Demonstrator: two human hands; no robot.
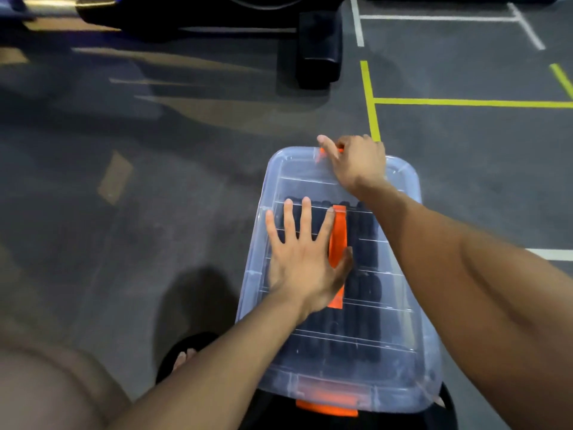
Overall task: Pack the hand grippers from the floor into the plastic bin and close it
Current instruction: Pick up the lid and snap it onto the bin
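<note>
Head view: bin on the floor, grippers inside under the lid — left hand spread flat pinning it, right hand curled on the twelve-o'clock latch — likely snapping it.

Clear glossy plastic lid with opaque orange plastic latches — matt dark speckled floor, painted lines flat.
</note>
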